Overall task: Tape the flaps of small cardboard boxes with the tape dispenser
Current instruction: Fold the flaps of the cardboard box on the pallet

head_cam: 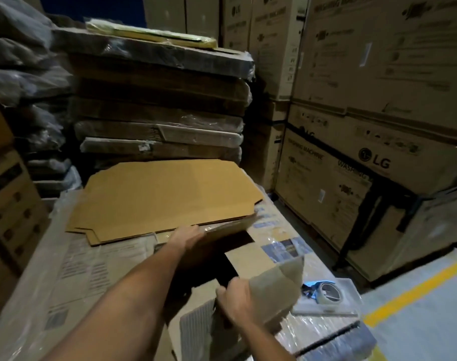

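Step in hand, by my read: squaring up/folding flaps on a small box [238, 259] before any tape goes on. Box sits between the two hands on a plastic-wrapped stack [73, 269], top open, dark inside.

L hand [187, 237]: fingers laid flat and spread over the far flap [230, 229], pressing it, not curled around anything. R hand [234, 299]: fingers closed in a pinch on the near flap [277, 277], which stands up, tilted outward.

Tape dispenser [324, 287] lies untouched, just beyond the R fingers on the outer side, near the stack's edge. Flat cardboard blanks [167, 196] lie past the L fingertips.

To do it well (judgement):
- fold the minor flaps in first, then bring the major ones together w/ edges meeting, no gap or overlap
- keep L palm holding the seam shut while R lets go and fetches dispenser
- frame is motion-blurred; can't tell which flaps are already in.
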Tool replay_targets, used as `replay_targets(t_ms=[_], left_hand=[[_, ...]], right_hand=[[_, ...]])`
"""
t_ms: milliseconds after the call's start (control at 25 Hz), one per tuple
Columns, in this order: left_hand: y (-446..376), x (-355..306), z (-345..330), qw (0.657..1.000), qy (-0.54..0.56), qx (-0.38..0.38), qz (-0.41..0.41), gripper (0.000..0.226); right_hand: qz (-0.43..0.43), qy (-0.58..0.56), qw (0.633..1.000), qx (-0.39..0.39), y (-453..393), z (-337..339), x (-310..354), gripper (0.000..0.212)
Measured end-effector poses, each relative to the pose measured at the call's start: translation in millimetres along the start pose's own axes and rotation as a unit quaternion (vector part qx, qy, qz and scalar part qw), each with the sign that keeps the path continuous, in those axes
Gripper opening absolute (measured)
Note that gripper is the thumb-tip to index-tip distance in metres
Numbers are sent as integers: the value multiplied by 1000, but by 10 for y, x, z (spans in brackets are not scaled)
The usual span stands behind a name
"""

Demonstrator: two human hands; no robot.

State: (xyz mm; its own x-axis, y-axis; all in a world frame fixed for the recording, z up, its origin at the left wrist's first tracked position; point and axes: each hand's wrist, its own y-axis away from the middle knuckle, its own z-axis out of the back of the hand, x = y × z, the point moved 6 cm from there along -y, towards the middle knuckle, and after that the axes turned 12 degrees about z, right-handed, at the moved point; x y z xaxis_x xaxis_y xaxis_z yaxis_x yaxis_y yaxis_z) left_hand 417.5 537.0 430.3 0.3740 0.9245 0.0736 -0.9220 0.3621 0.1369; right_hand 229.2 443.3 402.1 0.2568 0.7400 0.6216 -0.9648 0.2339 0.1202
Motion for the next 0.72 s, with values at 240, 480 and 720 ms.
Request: replay_targets(t_ms=[240, 480, 720], left_hand=[[7, 468, -492, 1000, -19, -18, -2, 29], [314, 776, -1242, 988, 69, 136, 29, 87], [580, 751, -1662, 991, -13, 125, 48, 112]], right_hand=[[177, 310, 932, 69, 7, -561, 202, 21], [213, 335, 876, 275, -184, -580, -187, 48], [255, 387, 847, 261, -362, -659, -253, 38]])
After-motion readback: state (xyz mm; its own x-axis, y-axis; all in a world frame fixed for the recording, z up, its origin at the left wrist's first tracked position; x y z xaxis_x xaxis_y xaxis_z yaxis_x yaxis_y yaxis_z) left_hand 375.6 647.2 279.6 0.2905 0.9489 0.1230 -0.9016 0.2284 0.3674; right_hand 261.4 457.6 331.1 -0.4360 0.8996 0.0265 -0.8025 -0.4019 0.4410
